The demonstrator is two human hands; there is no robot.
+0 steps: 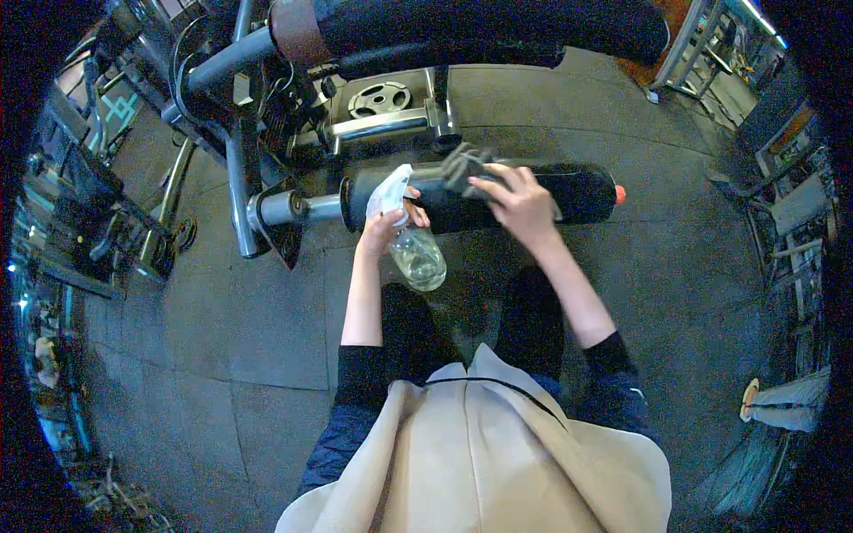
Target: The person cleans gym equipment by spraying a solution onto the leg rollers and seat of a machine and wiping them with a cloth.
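My left hand (382,233) is wrapped round the neck of a clear spray bottle (419,259) with a white trigger head (391,191). Pale liquid shows inside the bottle, which tilts with its base toward me. In my right hand (524,206) is a dark grey cloth (466,169), bunched up and slightly blurred. The cloth overlaps the upper side of a black padded roller (582,191) on a gym machine. A red cap (620,194) marks the roller's right end, and a grey metal bar (322,208) carries its left end.
Above the roller runs a large black pad (489,31) of the same machine. A weight plate (379,99) lies behind a chrome bar (382,124). Dark rubber tiles (275,338) cover the floor. A broom (782,404) stands at the right; more gym equipment (795,209) lines both sides.
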